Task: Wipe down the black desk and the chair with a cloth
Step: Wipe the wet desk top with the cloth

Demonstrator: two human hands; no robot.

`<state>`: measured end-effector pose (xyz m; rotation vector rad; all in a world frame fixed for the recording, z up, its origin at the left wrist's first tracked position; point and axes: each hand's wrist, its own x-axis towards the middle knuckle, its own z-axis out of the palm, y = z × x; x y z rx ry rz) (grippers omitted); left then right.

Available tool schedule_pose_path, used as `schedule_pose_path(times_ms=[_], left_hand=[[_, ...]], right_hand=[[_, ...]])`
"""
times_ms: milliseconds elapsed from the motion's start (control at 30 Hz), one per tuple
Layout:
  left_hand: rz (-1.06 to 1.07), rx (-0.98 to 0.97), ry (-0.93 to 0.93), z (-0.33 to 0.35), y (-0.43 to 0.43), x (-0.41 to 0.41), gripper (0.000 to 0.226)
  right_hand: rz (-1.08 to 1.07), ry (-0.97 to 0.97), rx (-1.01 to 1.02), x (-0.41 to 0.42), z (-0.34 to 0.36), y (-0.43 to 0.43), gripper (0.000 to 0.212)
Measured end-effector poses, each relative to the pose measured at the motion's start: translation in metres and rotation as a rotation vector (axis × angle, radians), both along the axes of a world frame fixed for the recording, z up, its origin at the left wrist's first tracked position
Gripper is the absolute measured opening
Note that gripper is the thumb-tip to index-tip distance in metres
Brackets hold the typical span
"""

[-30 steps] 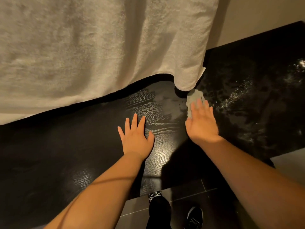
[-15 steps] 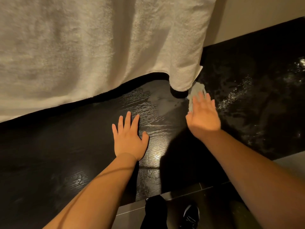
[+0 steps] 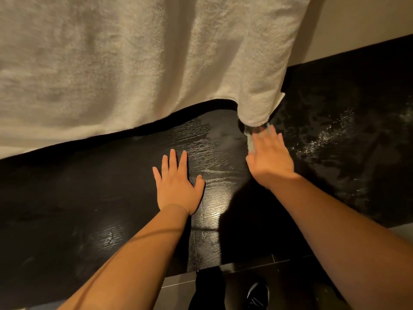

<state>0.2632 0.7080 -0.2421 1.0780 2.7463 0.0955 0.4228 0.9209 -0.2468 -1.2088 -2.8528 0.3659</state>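
- Your left hand (image 3: 177,184) lay palm down on the black desk (image 3: 89,198), just at seven o'clock of the picture's middle. Its fingers were straight and slightly spread, the thumb was out toward three o'clock, and it held nothing.
- Your right hand (image 3: 269,159) lay at three o'clock of the left one, a little farther up the desk. It was flat on the cloth (image 3: 250,143), fingers straight and close together, pressing rather than gripping. The fingertips were blurred.
- The cloth, a small pale grey-green one, sat mostly under those fingers. A strip of it showed along the forefinger side, at ten to eleven o'clock of the hand, and a bit more past the fingertips at twelve o'clock.
- The cloth's far end touched or went just beneath the hanging corner of a white towel (image 3: 134,63). I could not tell which.
- The towel filled the upper picture from nine to one o'clock, its lower edge draped over the back of the desk.
- Wet streaks (image 3: 324,139) glittered on the desk at three o'clock of your right hand.
- A black shoe (image 3: 257,294) showed on the dark tiled floor at six o'clock, below the desk's near edge.
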Motion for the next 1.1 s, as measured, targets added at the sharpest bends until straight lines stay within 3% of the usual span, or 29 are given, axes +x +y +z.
schedule_pose_path(times_ms=[67, 233, 300, 400, 500, 567, 767, 833, 933, 1033, 1100], left_hand=[[-0.006, -0.017, 0.011, -0.001, 0.000, 0.000, 0.082], [-0.008, -0.030, 0.028, -0.001, 0.001, 0.000, 0.082], [-0.011, -0.027, 0.027, -0.001, 0.002, -0.001, 0.082], [-0.013, -0.023, 0.021, -0.001, 0.001, -0.001, 0.082], [-0.014, -0.024, 0.020, -0.001, 0.001, -0.001, 0.081], [-0.013, -0.030, 0.019, -0.001, 0.001, -0.001, 0.081], [-0.020, -0.037, 0.018, -0.001, 0.001, -0.003, 0.083], [-0.021, -0.033, 0.016, -0.001, 0.001, -0.002, 0.082], [-0.022, -0.022, 0.011, 0.000, 0.001, -0.002, 0.082], [-0.023, -0.026, 0.005, 0.000, 0.001, -0.003, 0.083], [-0.022, -0.029, -0.003, -0.001, 0.002, -0.004, 0.083]], right_hand=[[-0.062, 0.001, -0.026, -0.015, 0.004, -0.017, 0.068], [0.389, 0.011, -0.054, -0.032, -0.005, -0.068, 0.073], [0.449, -0.025, -0.016, -0.027, -0.004, -0.052, 0.072], [0.311, -0.095, 0.085, -0.020, 0.000, -0.008, 0.071], [0.039, -0.089, 0.035, -0.027, 0.005, 0.003, 0.065], [-0.011, -0.081, 0.004, -0.044, 0.006, -0.018, 0.066], [0.511, -0.103, -0.066, -0.057, 0.003, -0.049, 0.075], [0.472, -0.050, -0.050, -0.054, 0.004, -0.026, 0.070], [0.220, 0.001, -0.062, -0.066, 0.008, 0.007, 0.061], [0.017, -0.035, -0.137, -0.093, 0.011, 0.001, 0.066], [0.121, -0.082, -0.111, -0.103, 0.012, -0.019, 0.070]])
